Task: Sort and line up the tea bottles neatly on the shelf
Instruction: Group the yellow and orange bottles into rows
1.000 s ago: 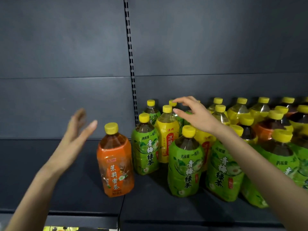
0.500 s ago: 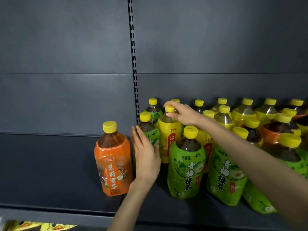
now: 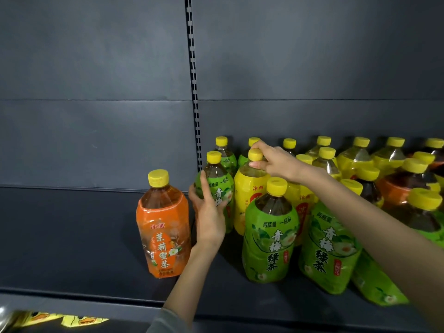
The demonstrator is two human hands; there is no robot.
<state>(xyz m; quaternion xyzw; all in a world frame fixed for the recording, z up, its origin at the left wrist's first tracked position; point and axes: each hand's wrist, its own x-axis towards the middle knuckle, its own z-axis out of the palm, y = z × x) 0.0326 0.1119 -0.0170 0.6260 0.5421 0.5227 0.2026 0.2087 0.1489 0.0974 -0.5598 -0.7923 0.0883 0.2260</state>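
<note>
On the dark shelf (image 3: 72, 236) an orange tea bottle (image 3: 163, 227) stands alone, left of a crowd of yellow-capped bottles. My left hand (image 3: 207, 212) grips a green tea bottle (image 3: 217, 181) round its body, just right of the orange one. My right hand (image 3: 274, 162) pinches the neck of a yellow tea bottle (image 3: 247, 188) under its cap. Two more green bottles (image 3: 269, 236) (image 3: 329, 246) stand at the front.
Several yellow, green and orange bottles (image 3: 355, 157) fill the right side back to the grey rear panel. A slotted upright (image 3: 194, 92) runs down the panel. The shelf's front lip (image 3: 72, 299) lies below, with yellow packets (image 3: 48, 318) underneath.
My left hand swung in from the far left and closed round the green bottle. My right hand came down from above the caps and took the yellow bottle's neck.
</note>
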